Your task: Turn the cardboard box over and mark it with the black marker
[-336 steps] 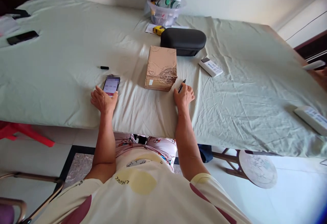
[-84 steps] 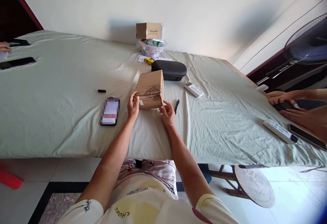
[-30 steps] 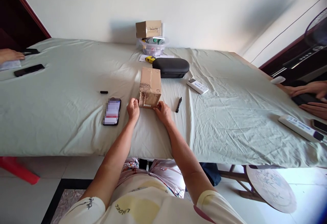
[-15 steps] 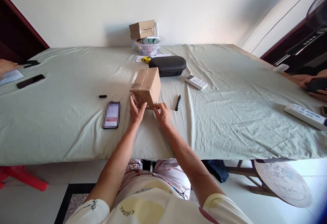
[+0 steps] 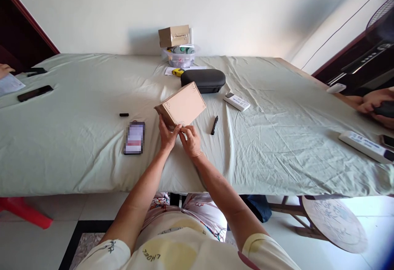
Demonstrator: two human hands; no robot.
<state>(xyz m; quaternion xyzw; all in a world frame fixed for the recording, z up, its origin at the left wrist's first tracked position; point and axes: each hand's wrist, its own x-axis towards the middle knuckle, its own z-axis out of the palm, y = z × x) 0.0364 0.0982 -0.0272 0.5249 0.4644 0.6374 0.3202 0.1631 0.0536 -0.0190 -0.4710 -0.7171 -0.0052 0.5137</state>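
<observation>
A brown cardboard box (image 5: 184,105) is tilted in front of me, one broad plain side turned up with small printed marks at its corners. My left hand (image 5: 168,135) grips its near left end, thumb toward the near corner. At that same corner my right hand (image 5: 190,139) has its fingers pinched together; whether they hold the box's edge or something small is hidden. To the right lies a black marker (image 5: 214,125). A black cap (image 5: 124,115) and a phone with a blurred screen (image 5: 134,138) lie to the left.
Behind the box are a black hard case (image 5: 203,80), a yellow tape measure (image 5: 177,72) and a plastic tub (image 5: 181,58) with another carton (image 5: 174,36) on top. A white boxy device (image 5: 237,101) lies right. Other people's hands show at both table ends.
The cardboard box has been rolled and turned, so its plain side now faces up instead of the taped one. My right hand has shifted slightly left, closer to my left hand.
</observation>
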